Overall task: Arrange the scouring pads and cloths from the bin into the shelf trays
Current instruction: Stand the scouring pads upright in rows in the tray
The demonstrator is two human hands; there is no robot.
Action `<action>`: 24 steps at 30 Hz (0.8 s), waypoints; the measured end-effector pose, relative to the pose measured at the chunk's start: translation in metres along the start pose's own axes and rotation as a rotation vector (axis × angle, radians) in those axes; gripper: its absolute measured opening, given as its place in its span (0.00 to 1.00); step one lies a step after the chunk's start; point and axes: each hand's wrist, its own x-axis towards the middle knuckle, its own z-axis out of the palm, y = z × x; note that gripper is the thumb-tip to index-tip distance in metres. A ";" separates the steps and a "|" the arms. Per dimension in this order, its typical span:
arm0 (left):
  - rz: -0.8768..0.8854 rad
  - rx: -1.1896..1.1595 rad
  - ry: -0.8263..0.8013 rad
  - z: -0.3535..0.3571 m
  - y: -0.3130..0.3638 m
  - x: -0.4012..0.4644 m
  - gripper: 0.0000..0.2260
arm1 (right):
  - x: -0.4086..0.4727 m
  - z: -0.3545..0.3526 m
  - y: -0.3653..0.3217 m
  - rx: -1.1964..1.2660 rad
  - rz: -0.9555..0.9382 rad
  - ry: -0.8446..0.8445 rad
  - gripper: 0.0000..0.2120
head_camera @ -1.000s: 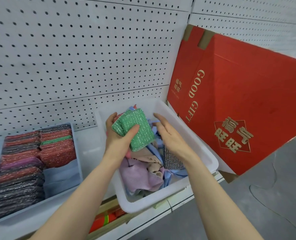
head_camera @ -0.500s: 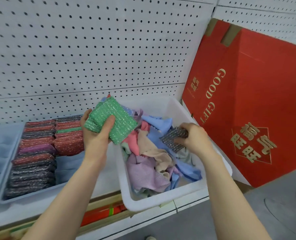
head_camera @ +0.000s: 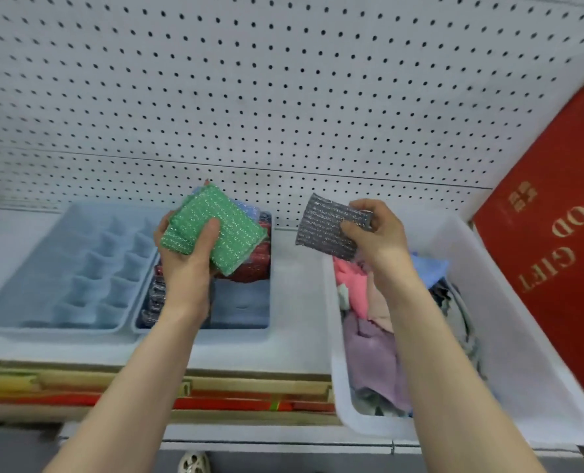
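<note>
While both forearms reach in from the near edge of the head view, the left hand [head_camera: 184,257] grips a stack of green glittery rectangular scouring pads [head_camera: 215,230], thumb curled over the top face and fingers wrapped beneath, holding it tilted above the right-hand pale blue plastic shelf tray [head_camera: 242,308]. That tray holds rows of red and dark scouring pads [head_camera: 256,261], mostly hidden behind the hand, and its near right part shows bare blue plastic. Just to its left sits a second pale blue tray with a grid of small compartments [head_camera: 79,264]. The right hand [head_camera: 379,233] pinches a grey ribbed rectangular scouring pad [head_camera: 328,225] between thumb and curled fingers, lifted above the far left corner of the white plastic bin [head_camera: 522,353]. Inside the bin lie crumpled cloths in pink, lilac, beige and blue [head_camera: 369,336]. A red cardboard box with gold lettering [head_camera: 549,268] leans at the right against the white pegboard wall [head_camera: 283,80].
</note>
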 end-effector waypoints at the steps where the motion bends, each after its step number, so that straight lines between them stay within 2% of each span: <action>1: -0.002 0.000 0.004 -0.011 0.005 0.009 0.34 | 0.000 0.018 0.000 0.015 -0.003 -0.006 0.12; 5: -0.001 0.008 0.039 -0.050 0.028 0.045 0.36 | -0.006 0.084 0.008 -0.095 0.000 -0.055 0.13; 9: -0.016 0.073 -0.020 -0.076 0.038 0.068 0.30 | -0.016 0.115 0.022 -0.626 -0.124 -0.185 0.14; 11: -0.029 0.110 -0.066 -0.085 0.038 0.075 0.29 | -0.020 0.125 0.029 -0.775 -0.190 -0.180 0.14; 16: -0.076 0.131 -0.117 -0.093 0.033 0.082 0.30 | -0.020 0.146 0.056 -0.982 -0.330 -0.104 0.16; 20: -0.071 0.133 -0.133 -0.091 0.034 0.080 0.31 | -0.017 0.159 0.080 -1.105 -0.513 -0.161 0.15; 24: -0.086 0.139 -0.129 -0.091 0.035 0.078 0.36 | -0.009 0.160 0.097 -1.122 -0.522 -0.127 0.16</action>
